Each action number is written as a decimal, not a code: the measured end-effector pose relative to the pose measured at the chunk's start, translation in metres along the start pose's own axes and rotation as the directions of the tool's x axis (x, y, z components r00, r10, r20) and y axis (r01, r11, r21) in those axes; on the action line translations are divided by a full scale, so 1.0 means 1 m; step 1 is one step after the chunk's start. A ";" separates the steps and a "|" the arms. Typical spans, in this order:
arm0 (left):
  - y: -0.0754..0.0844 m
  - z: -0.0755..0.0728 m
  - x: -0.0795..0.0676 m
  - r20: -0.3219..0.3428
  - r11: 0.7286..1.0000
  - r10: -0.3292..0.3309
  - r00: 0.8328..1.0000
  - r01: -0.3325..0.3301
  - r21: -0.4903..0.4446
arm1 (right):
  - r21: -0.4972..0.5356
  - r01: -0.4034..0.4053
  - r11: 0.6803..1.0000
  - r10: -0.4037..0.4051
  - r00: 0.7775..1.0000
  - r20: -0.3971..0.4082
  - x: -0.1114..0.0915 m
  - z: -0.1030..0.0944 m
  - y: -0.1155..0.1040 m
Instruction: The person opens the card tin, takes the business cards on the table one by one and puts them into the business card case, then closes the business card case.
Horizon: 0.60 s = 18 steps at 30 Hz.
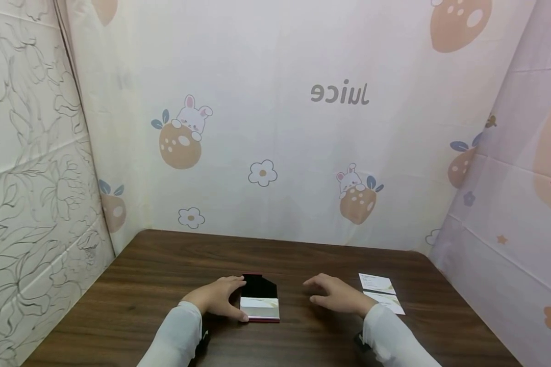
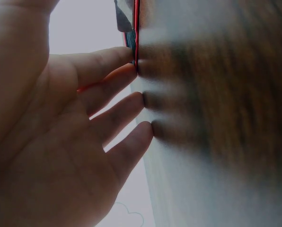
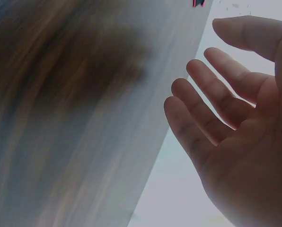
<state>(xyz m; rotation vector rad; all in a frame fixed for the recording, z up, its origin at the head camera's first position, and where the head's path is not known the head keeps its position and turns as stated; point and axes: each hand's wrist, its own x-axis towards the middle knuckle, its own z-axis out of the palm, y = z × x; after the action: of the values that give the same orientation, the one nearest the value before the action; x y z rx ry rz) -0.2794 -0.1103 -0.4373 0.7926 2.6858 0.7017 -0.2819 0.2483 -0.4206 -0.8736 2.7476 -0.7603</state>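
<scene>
A flat card case (image 1: 260,290), black inside with red edges, lies spread on the wooden table, and white cards (image 1: 259,304) sit in its near part. At its left side is my left hand (image 1: 217,297), thumb at the near corner and index finger at the far one. The left wrist view shows the fingers (image 2: 127,111) fairly straight, their tips by the table and the case's red edge (image 2: 137,38). My right hand (image 1: 334,294) hovers to the right of the case, fingers loosely bent and holding nothing. Its palm shows in the right wrist view.
Two white printed cards, one farther card (image 1: 375,282) and one nearer card (image 1: 387,303), lie by my right wrist. The brown table (image 1: 165,265) meets a patterned curtain (image 1: 275,214) at the back, with more hangings at both sides.
</scene>
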 end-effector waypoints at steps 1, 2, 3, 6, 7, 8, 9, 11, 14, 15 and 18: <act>0.001 0.000 -0.001 0.000 1.000 0.001 1.000 -0.001 0.000 | 0.003 -0.003 1.000 0.003 1.000 -0.003 -0.004 -0.002 0.003; 0.002 0.001 -0.001 -0.001 1.000 0.002 1.000 -0.002 0.001 | 0.002 -0.005 1.000 0.005 1.000 -0.007 -0.008 -0.004 0.005; 0.003 0.001 -0.002 -0.001 1.000 0.004 1.000 -0.004 0.000 | 0.001 -0.008 1.000 0.008 1.000 -0.010 -0.012 -0.006 0.008; 0.006 0.003 -0.003 -0.003 1.000 0.012 1.000 -0.012 0.001 | -0.006 -0.024 1.000 0.024 0.999 -0.033 -0.023 -0.011 0.017; 0.007 0.004 -0.003 -0.004 1.000 0.011 1.000 -0.011 0.002 | -0.007 -0.034 0.999 0.034 0.998 -0.044 -0.027 -0.013 0.020; 0.007 0.005 -0.003 -0.004 1.000 0.009 1.000 -0.009 0.003 | -0.010 -0.043 0.999 0.042 0.998 -0.054 -0.030 -0.014 0.023; 0.008 0.006 -0.003 -0.005 1.000 0.007 1.000 -0.007 0.004 | -0.012 -0.051 0.999 0.050 0.997 -0.065 -0.033 -0.016 0.026; 0.008 0.007 -0.004 -0.007 1.000 0.002 1.000 -0.002 0.008 | -0.018 -0.062 0.998 0.060 0.995 -0.085 -0.040 -0.020 0.030; 0.010 0.008 -0.005 -0.010 1.000 -0.003 1.000 0.003 0.009 | -0.037 -0.067 0.997 0.063 0.992 -0.109 -0.049 -0.027 0.036; 0.011 0.008 -0.006 -0.010 1.000 -0.004 1.000 0.004 0.009 | -0.040 -0.069 0.997 0.063 0.991 -0.117 -0.052 -0.030 0.038; 0.012 0.010 -0.007 -0.013 1.000 -0.013 1.000 0.013 0.007 | -0.062 -0.089 0.994 0.079 0.985 -0.151 -0.060 -0.039 0.045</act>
<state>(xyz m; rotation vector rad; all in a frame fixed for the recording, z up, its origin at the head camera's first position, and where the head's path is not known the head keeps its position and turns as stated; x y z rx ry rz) -0.2654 -0.1017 -0.4388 0.7736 2.7047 0.6967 -0.2667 0.3312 -0.4105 -0.7353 2.9358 -0.7475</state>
